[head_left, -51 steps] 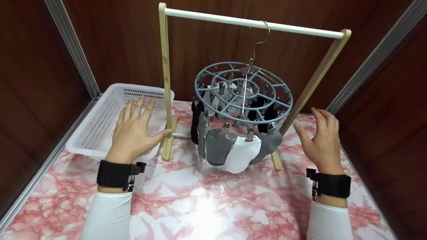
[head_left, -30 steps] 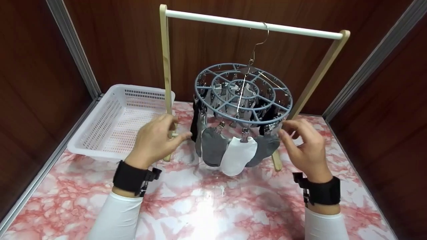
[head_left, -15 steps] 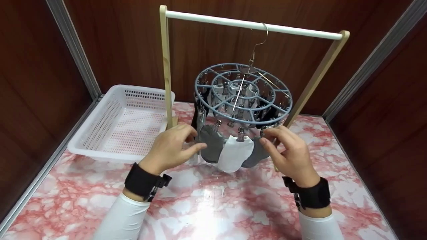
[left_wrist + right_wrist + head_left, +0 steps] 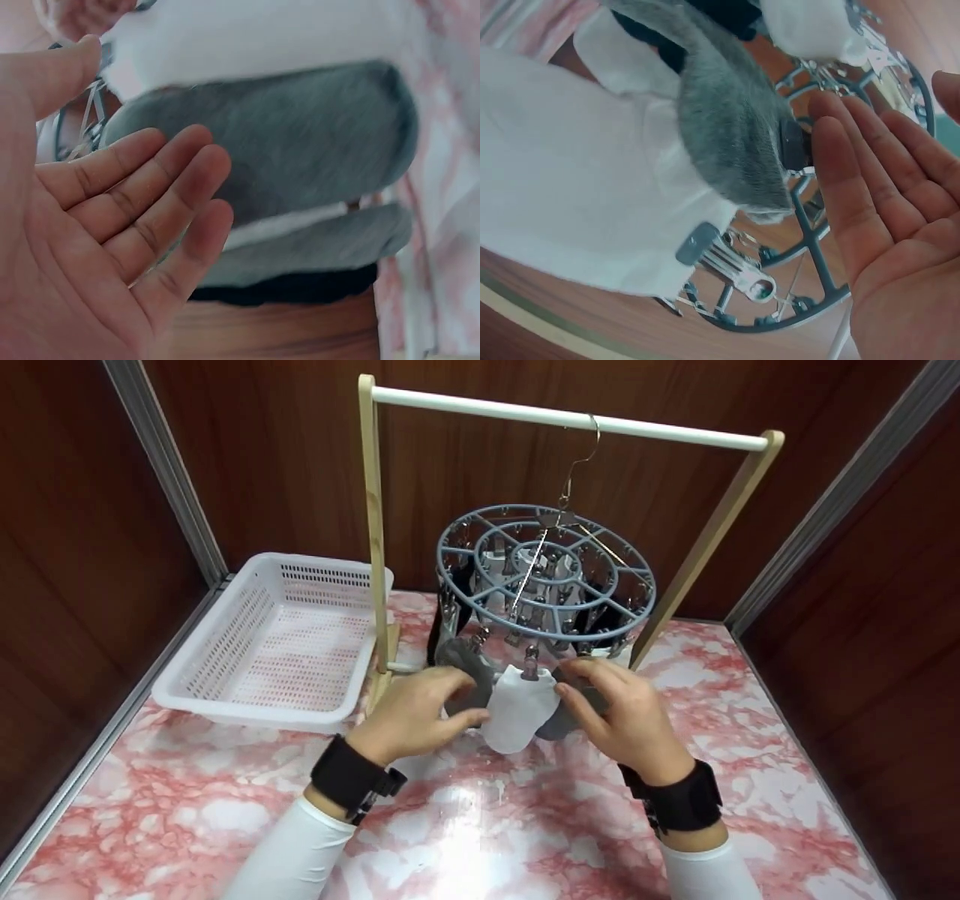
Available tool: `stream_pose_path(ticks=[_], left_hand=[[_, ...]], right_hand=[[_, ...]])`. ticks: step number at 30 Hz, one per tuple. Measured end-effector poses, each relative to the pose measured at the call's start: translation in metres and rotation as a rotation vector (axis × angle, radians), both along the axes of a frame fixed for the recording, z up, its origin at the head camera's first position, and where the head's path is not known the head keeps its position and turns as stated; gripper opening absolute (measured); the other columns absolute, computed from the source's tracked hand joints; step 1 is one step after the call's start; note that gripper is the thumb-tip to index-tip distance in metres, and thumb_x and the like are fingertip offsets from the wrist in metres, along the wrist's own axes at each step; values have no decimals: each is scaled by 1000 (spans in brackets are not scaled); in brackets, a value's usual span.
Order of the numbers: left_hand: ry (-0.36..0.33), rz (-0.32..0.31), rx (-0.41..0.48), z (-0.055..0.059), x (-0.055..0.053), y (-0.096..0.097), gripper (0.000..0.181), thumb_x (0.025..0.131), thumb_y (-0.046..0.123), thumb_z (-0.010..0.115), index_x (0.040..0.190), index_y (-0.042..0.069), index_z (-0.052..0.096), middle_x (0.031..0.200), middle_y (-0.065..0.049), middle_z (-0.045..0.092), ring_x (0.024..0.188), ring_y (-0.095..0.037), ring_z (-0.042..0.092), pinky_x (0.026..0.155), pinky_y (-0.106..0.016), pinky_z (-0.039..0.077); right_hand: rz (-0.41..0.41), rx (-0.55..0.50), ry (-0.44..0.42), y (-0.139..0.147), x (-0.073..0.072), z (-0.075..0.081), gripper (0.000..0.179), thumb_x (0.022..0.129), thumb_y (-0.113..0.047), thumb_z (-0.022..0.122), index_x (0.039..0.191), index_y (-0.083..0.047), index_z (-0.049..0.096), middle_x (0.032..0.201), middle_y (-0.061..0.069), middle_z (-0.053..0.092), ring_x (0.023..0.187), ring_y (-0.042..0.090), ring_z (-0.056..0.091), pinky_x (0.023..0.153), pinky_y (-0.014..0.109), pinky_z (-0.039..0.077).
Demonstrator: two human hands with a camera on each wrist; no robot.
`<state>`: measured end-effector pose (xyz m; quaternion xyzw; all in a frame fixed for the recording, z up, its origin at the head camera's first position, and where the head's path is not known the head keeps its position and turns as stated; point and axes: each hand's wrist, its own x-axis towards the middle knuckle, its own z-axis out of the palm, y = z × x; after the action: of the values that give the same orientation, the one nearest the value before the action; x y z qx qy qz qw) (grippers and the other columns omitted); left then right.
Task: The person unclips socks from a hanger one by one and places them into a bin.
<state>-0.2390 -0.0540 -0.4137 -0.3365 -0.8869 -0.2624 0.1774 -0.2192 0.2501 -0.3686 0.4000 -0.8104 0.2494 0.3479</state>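
Observation:
A white sock (image 4: 517, 712) hangs from a metal clip (image 4: 530, 664) at the front of a round blue-grey clip hanger (image 4: 471, 601). My left hand (image 4: 416, 712) is just left of it, fingers loosely bent and thumb apart, in front of a dark grey sock (image 4: 484, 679). On the other side my right hand (image 4: 626, 712) has its fingertips close to the white sock's upper edge, in front of another grey sock (image 4: 553, 726). Both wrist views show palms with nothing in them. The left wrist view has a grey sock (image 4: 322, 135) beyond the fingers.
The hanger hooks over the white rod (image 4: 487, 406) of a wooden-legged rack (image 4: 373, 510). More white and black socks hang around and inside the ring. A white plastic basket (image 4: 176, 675) stands at the left on the red-and-white marbled table (image 4: 465, 825). Brown panels enclose the table.
Both hands have come inward and lower, from wide apart to either side of the white sock. The hanger has turned a little, and its front socks have shifted left.

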Motion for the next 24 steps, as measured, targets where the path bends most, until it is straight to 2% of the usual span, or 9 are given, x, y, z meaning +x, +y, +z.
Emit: stream_pose_path(ticks=[4,8,15,24], left_hand=[[-51,-14,-19,-11,-3,10,60,95,59,63,129,9,65,122,-6,69,109,-23,67,94,-40,54],[-103,-2,-24,-18,-5,16,71,95,62,61,139,6,59,134,-10,64,121,-27,62,103,-44,50],[-210,-9,69,-29,-6,23,76,93,60,65,148,8,51,144,-9,59,130,-26,57,109,-41,46],[-357,-3,130,-38,-4,34,92,91,65,65,158,11,34,155,-13,48,134,-33,53,111,-49,42]], right_hand=[[-28,51,7,-3,-2,-4,28,95,-17,73,121,-7,70,111,4,73,101,13,69,86,28,56],[-37,70,2,-6,-3,-7,30,96,-19,72,122,-4,69,112,5,72,101,14,69,87,30,56],[-42,87,-17,-10,-3,-9,35,96,-22,72,126,-4,67,109,5,72,98,13,69,85,30,56],[-22,82,-67,-14,-3,-13,40,95,-22,74,130,-4,65,118,6,71,105,15,69,88,33,57]])
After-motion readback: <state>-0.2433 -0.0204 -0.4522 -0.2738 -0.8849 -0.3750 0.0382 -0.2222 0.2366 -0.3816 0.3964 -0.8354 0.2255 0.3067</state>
